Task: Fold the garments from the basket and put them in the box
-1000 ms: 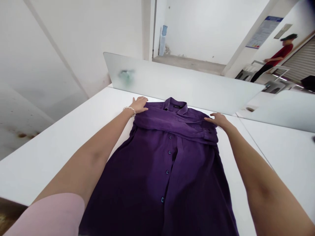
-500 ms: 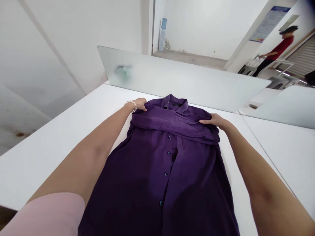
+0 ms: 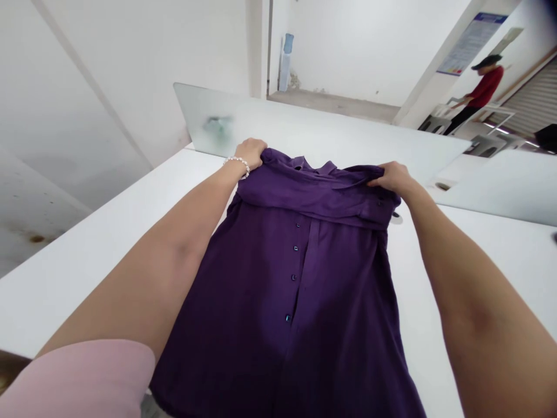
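Note:
A dark purple button-up shirt [image 3: 278,278] stretches from the far part of the white table [image 3: 126,203] down to the bottom of the view. Its sleeves lie folded across the chest in a thick band, and several small dark buttons run down the front below. My left hand [image 3: 251,153], with a beaded bracelet at the wrist, is closed on the shirt's left shoulder in view. At the opposite shoulder, my right hand [image 3: 391,176] pinches the cloth between thumb and fingers. The shoulders are raised, and the collar sags between them, partly hidden.
A low frosted divider [image 3: 313,128] stands along the table's back edge. A round cable hole [image 3: 442,186] shows at the right. Beyond, a person [image 3: 483,87] in a red top stands near grey stools [image 3: 485,145]. A water dispenser [image 3: 285,64] stands by the far wall.
Both hands have lifted the shirt's shoulders up toward the divider. The lower part of the shirt has shifted away from me, and the collar has sunk behind the folded sleeves.

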{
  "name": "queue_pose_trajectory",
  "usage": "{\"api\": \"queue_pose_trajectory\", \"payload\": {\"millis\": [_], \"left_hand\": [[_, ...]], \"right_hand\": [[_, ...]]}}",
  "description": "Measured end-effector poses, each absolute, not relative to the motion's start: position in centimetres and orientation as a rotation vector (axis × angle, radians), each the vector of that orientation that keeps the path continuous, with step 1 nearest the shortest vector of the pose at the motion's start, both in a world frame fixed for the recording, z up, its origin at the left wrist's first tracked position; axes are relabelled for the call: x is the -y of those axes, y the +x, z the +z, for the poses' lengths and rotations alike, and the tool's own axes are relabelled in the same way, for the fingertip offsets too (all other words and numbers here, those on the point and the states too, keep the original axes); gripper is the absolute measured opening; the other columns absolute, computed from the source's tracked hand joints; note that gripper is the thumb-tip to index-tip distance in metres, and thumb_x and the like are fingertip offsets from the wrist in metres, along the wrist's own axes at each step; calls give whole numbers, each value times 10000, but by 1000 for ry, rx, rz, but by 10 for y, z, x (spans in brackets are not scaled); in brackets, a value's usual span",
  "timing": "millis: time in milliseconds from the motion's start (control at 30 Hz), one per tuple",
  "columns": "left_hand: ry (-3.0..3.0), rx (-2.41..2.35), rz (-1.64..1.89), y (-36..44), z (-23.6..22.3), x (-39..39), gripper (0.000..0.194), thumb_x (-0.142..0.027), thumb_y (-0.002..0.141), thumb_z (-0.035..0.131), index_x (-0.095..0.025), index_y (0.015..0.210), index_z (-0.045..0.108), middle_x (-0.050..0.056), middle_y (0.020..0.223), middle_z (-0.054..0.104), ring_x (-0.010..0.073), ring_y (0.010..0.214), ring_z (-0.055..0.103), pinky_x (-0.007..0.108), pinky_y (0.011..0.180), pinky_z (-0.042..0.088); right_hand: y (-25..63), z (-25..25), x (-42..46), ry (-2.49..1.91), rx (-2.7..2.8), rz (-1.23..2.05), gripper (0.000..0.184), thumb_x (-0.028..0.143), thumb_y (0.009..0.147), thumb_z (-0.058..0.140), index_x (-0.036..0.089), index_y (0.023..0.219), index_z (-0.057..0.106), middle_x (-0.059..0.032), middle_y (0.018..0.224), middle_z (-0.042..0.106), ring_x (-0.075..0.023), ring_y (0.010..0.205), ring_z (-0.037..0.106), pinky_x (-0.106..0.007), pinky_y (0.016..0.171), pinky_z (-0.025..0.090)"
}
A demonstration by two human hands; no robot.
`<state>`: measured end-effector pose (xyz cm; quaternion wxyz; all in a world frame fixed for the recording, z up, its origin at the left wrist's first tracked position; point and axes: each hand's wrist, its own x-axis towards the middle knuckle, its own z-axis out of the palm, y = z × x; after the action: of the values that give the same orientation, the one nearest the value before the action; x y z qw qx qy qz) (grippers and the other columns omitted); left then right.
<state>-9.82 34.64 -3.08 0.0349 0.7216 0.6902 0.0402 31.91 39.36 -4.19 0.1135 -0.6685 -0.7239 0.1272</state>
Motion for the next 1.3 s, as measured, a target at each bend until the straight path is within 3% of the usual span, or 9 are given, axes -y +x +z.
{"api": "queue_pose_trajectory", "payload": {"millis": [267, 400, 533, 600, 733, 900, 1033, 1167, 1300], "left_hand": [[2278, -2218, 749, -112, 27, -332, 396, -55, 840, 542, -217, 1195, 608, 35, 1118, 658, 191, 1058, 540, 364, 912, 432], [2454, -2129, 909, -131, 24, -250, 334, -80, 814, 553, -161, 1138, 562, 80, 1146, 595, 226, 1117, 564, 374, 911, 458], [2495, -1817, 402, -157, -26, -136, 343, -104, 794, 551, -205, 1122, 536, 91, 1230, 561, 215, 925, 630, 308, 664, 495], [2523, -1679, 229, -168, -52, -93, 427, -8, 745, 478, -207, 1118, 537, 94, 1309, 530, 191, 867, 641, 313, 689, 520], [2660, -1628, 87, -175, -72, -60, 611, 88, 679, 408, -187, 1206, 548, 138, 1350, 521, 260, 1064, 639, 379, 861, 541], [2675, -1540, -136, -172, -59, -64, 717, 94, 708, 388, -209, 1341, 534, 152, 1388, 544, 300, 1099, 634, 461, 924, 517], [2237, -1591, 235, -187, -58, -63, 615, -18, 756, 438, -233, 1326, 524, 109, 1420, 530, 291, 1262, 554, 475, 1050, 471], [1372, -1754, 698, -200, -70, -63, 354, -325, 859, 549, -209, 1193, 528, 116, 1289, 606, 279, 1145, 621, 442, 932, 525], [990, -1749, 843, -191, -73, -62, 505, -524, 780, 706, -209, 1147, 558, 97, 1181, 649, 258, 1046, 638, 370, 810, 527]], "right_hand": [[306, 38, -344, -1889, 2005, 21, 363, 324, 939, 663, 143, 1252, 630, -117, 1211, 661, -273, 1171, 571, -528, 1068, 423], [325, 32, -244, -1617, 2008, -109, 326, 396, 945, 614, 315, 1260, 602, -45, 1199, 669, -322, 1123, 615, -515, 997, 489], [352, -33, -121, -1605, 2286, 92, 326, 367, 925, 514, 245, 1216, 596, -108, 1165, 644, -298, 939, 673, -399, 688, 533], [362, -64, -77, -1537, 2416, 275, 394, 203, 872, 459, 243, 1240, 592, -92, 1267, 595, -244, 978, 676, -362, 756, 563], [374, -92, -44, -1601, 2373, 316, 467, 157, 853, 480, 241, 1302, 576, -103, 1286, 557, -225, 1035, 669, -310, 753, 594], [377, -80, -49, -1535, 2559, 317, 662, 75, 756, 437, 230, 1390, 551, -132, 1325, 566, -299, 1133, 644, -489, 909, 578], [393, -72, -40, -1546, 2234, 747, 548, 193, 830, 492, 297, 1361, 579, -84, 1409, 537, -269, 1269, 583, -423, 992, 572], [408, -75, -32, -1848, 1423, 1065, 481, 497, 835, 665, 267, 1256, 628, -94, 1331, 625, -303, 1296, 573, -453, 1079, 520], [392, -73, -30, -1824, 934, 1315, 648, 634, 738, 766, 229, 1229, 644, -118, 1193, 702, -294, 1113, 681, -429, 1021, 565]]}}
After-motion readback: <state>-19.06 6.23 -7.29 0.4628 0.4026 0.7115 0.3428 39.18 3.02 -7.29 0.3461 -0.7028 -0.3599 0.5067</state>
